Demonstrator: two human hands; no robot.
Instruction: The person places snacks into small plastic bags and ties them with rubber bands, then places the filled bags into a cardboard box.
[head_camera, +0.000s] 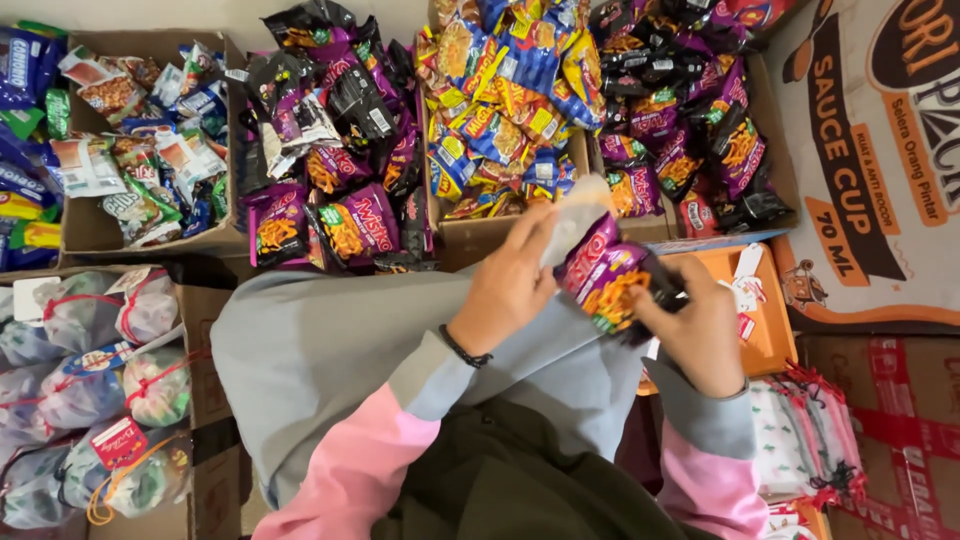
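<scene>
Purple foil snack packet (603, 280) is held above the lap, between both hands | left hand (508, 285) fingers curled round a translucent pouch (578, 212), apparently plastic | right hand (700, 325) fingers closed on the packet's lower edge | cardboard boxes of snack packets (505, 125) lie beyond | orange tray (765, 330) sits just beside the right hand.

held packet: glossy purple-and-orange snack packet (605, 280), tilted, between both hands, partly inside a clear plastic bag (575, 215)
top left box: white and green snack packets (140, 150) in a brown carton
top middle: purple-black packets (335, 215)
top centre: blue-yellow packets (500, 100)
top right: dark purple packets (690, 120)
left: tied clear bundles with a red tag (118, 442)
far right: orange-and-white printed carton (880, 160)
</scene>
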